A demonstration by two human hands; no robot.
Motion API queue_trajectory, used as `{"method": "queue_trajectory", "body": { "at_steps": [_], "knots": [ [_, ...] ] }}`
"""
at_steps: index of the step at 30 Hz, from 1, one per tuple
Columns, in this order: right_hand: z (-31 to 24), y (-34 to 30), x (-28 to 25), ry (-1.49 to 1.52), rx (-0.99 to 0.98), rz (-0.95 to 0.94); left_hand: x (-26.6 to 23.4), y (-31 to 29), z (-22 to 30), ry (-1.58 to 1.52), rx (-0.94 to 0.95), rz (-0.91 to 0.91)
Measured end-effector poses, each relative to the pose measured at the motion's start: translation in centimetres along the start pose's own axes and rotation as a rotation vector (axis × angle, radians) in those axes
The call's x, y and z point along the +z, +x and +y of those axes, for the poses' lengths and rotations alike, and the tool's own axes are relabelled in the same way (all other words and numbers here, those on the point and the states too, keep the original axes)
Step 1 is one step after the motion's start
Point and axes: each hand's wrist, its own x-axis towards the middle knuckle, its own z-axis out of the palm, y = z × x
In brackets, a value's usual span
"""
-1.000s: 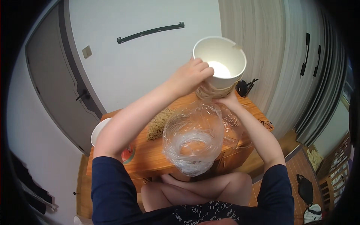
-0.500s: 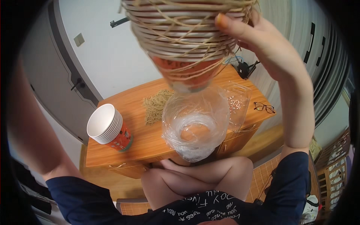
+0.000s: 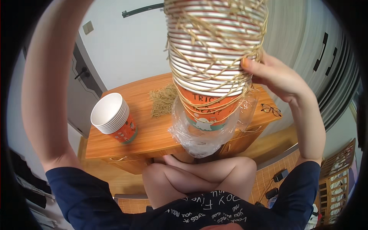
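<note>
A tall stack of nested paper cups (image 3: 216, 82), wound in loops of tan twine (image 3: 209, 71), tilts toward me above the desk. Around its right side wraps my right hand (image 3: 274, 74), thumb on the rims and the other fingers mostly hidden behind. The orange and green bottom cup overlaps the mouth of a clear plastic bag (image 3: 199, 147); whether it is inside the bag I cannot tell. My left forearm rises past the upper edge, so that hand is out of sight. The top of the stack is cut off too.
A shorter stack of paper cups (image 3: 111, 113) stands on the wooden desk (image 3: 153, 132) at left. Behind the bag lies a heap of tan twine (image 3: 163, 100). Farther right are a clear tray (image 3: 247, 111) with small pale bits and a pair of glasses (image 3: 271, 110).
The twine-wound stack has come lower and to the right, showing more of its length, and now covers much of the bag. My right hand moved down with it; the left forearm swung inward.
</note>
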Motion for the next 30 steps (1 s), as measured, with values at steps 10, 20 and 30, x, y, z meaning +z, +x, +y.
{"method": "queue_trajectory", "body": {
  "at_steps": [10,20,30],
  "knots": [
    [6.1,0.6,0.8,0.144,0.048,0.029,4.1,-2.6,-0.5,-0.089,-0.228,-0.195],
    [13.0,0.1,3.4,0.154,0.098,0.044,10.2,-10.3,-3.3,-0.087,0.084,-0.002],
    [16.0,-1.2,4.6,0.237,0.161,0.079,14.4,-12.3,-4.6,-0.097,0.097,-0.019]
  ]
}}
